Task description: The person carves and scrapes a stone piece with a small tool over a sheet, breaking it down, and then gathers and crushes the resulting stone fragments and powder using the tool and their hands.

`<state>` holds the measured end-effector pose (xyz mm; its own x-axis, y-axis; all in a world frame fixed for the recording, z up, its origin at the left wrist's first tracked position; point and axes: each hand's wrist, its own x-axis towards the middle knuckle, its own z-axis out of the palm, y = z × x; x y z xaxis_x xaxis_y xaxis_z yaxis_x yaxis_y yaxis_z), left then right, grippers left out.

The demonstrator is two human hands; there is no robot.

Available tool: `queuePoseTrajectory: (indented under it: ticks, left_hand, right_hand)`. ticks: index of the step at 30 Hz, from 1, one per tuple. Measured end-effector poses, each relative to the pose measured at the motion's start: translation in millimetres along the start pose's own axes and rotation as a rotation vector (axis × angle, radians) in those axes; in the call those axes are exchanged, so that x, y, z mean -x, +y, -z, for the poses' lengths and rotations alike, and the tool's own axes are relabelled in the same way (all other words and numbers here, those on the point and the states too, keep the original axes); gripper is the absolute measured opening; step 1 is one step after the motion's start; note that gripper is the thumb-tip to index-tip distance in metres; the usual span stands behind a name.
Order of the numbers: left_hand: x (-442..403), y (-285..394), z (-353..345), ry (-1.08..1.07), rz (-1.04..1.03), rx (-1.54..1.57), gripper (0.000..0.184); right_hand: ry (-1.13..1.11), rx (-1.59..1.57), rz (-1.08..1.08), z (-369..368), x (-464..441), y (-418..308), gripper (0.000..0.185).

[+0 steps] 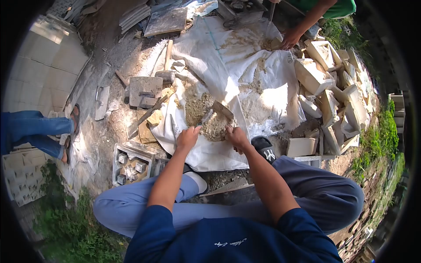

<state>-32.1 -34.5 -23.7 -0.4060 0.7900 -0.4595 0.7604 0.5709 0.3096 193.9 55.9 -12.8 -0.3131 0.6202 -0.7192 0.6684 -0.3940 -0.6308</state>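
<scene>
My left hand [187,138] is closed round the handle of a small trowel [207,116], whose narrow blade touches the pile of damp, sandy mix [197,107]. Gripped in my right hand [237,137] is a scraper [222,109] with a wide flat blade, also against the pile. Both tools meet the mix close together, in front of my crossed legs. Beneath the pile spreads a white woven sack sheet [204,153]. Left of it lie a mallet [165,77] and a square float [145,92] with a handle on top.
A metal mould [131,165] with several block-shaped cores stands by my left knee. Broken cream-coloured cast pieces [326,96] are heaped on the right. At the top right, another person's hand [290,39] works over the sheet. A standing person's legs [41,131] are at the left.
</scene>
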Motion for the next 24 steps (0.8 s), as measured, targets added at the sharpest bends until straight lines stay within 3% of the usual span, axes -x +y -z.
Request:
queuePoseTrajectory:
  ticks: [4, 6, 10, 12, 17, 20, 24]
  left_hand:
    - [1.8, 18.1, 14.5, 0.036, 0.026, 0.009, 0.055]
    - [2.0, 22.8, 10.6, 0.144, -0.071, 0.249, 0.058]
    - [-0.9, 24.6, -1.4, 0.193, -0.127, 0.356, 0.061]
    - [2.7, 22.6, -5.1, 0.056, 0.008, 0.073, 0.064]
    - [0.4, 26.3, 14.2, -0.073, 0.076, 0.087, 0.061]
    - [5.7, 32.7, 17.9, 0.369, -0.172, 0.152, 0.048]
    - [-3.0, 27.2, 4.7, 0.497, -0.245, 0.335, 0.04]
  right_hand:
    - [0.014, 0.016, 0.072, -2.1, -1.5, 4.0, 0.067]
    - [0.013, 0.017, 0.044, -1.6, -2.0, 2.3, 0.067]
    - [0.03, -0.005, 0.03, -3.4, 0.3, 2.8, 0.068]
    - [0.003, 0.009, 0.01, -1.4, -0.7, 1.4, 0.068]
    - [-0.03, 0.026, -0.04, -0.3, -2.5, 1.9, 0.068]
    - [0.0, 0.025, 0.01, -4.6, -3.2, 6.8, 0.068]
    - [0.024, -0.035, 0.028, -4.4, -2.5, 8.0, 0.065]
